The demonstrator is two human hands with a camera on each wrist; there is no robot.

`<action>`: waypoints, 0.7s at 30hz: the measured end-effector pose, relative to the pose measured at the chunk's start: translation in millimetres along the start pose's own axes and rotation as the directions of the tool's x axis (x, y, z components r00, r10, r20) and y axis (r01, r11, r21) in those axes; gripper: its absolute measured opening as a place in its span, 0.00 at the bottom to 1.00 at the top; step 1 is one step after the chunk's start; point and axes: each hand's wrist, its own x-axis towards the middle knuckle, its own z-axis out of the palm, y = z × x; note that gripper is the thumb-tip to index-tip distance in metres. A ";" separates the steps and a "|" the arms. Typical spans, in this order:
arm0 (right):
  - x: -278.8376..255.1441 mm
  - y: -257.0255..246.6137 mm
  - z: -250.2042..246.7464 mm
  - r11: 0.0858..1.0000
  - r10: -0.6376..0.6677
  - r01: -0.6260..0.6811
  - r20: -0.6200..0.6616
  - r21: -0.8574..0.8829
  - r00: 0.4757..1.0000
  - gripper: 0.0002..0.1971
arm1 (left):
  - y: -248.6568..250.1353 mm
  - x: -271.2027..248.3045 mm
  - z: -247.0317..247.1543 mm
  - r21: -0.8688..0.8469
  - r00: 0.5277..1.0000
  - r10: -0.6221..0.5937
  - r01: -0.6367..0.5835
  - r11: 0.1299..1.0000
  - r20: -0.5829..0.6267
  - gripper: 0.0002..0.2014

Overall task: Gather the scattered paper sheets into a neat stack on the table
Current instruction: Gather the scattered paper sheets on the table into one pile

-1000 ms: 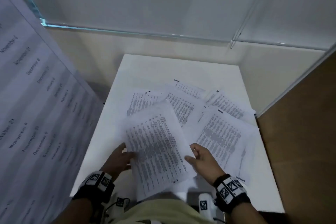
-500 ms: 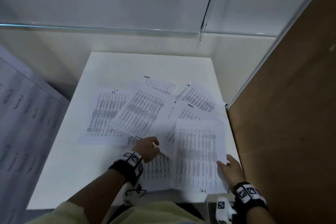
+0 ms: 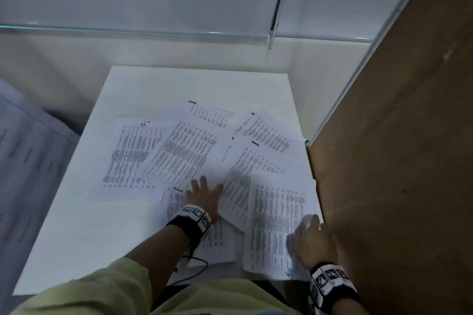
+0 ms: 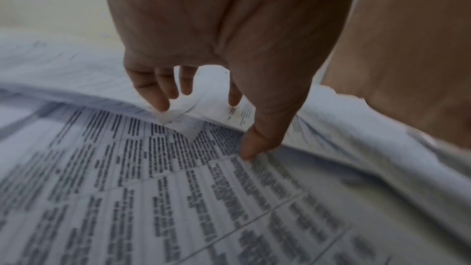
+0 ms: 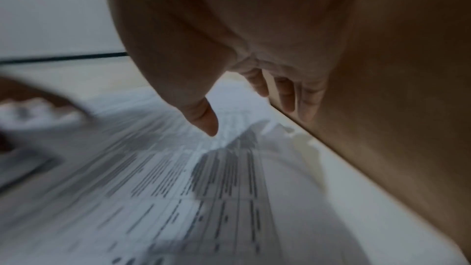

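Several printed sheets lie scattered and overlapping on the white table (image 3: 179, 84). One sheet (image 3: 128, 158) sits at the left, a tilted sheet (image 3: 184, 153) overlaps it, and others (image 3: 268, 135) fan out toward the far right. My left hand (image 3: 207, 186) lies spread over the middle of the pile, its fingertips (image 4: 163, 106) touching a sheet's edge and holding nothing. My right hand (image 3: 308, 225) rests with straight fingers (image 5: 288, 106) on the right edge of the near right sheet (image 3: 276, 225), close to the brown board.
A brown board (image 3: 396, 161) stands along the table's right edge. A large printed sheet (image 3: 25, 161) hangs at the left. Pale panels close off the back. A black cable (image 3: 197, 271) dangles at the table's front edge. Bare tabletop (image 3: 89, 238) shows at the near left.
The sheet held between both hands a second ago now lies at the near right. My left hand has uncurled and spread flat on the pile. My right hand has slid onto the sheet's right edge.
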 end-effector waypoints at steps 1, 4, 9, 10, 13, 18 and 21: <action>-5.7 -7.0 -0.7 0.995 -0.074 0.073 -0.012 -0.074 0.997 0.24 | 0.7 -1.5 1.5 0.083 0.997 0.066 -0.063 0.995 -0.027 0.41; -6.6 -27.5 2.4 0.983 -0.172 0.174 0.040 -0.053 0.984 0.24 | 1.8 -2.2 1.0 0.263 0.952 0.287 -0.252 0.931 -0.106 0.28; 4.0 -43.0 7.7 0.966 -0.258 0.252 0.146 0.055 0.955 0.23 | 0.0 -7.5 -8.6 0.346 0.895 0.408 -0.331 0.878 -0.179 0.10; 6.0 -43.6 7.8 0.966 -0.251 0.237 0.152 0.108 0.956 0.19 | -0.9 -9.5 -13.2 0.317 0.883 0.406 -0.325 0.891 -0.235 0.09; 11.4 -47.7 4.1 0.910 -0.222 0.157 0.131 0.383 0.966 0.11 | -4.1 -21.3 -35.4 0.216 0.789 0.397 -0.334 0.918 -0.468 0.07; 18.7 -62.0 1.5 0.689 -0.241 -0.046 0.288 0.723 0.927 0.15 | -18.9 -44.3 -89.6 -0.084 0.555 0.103 -0.301 0.950 -0.825 0.05; 16.0 -81.4 -1.0 0.621 -0.270 -0.122 0.358 0.774 0.894 0.16 | -33.1 -53.8 -107.2 -0.435 0.561 -0.129 -0.455 0.777 -0.818 0.15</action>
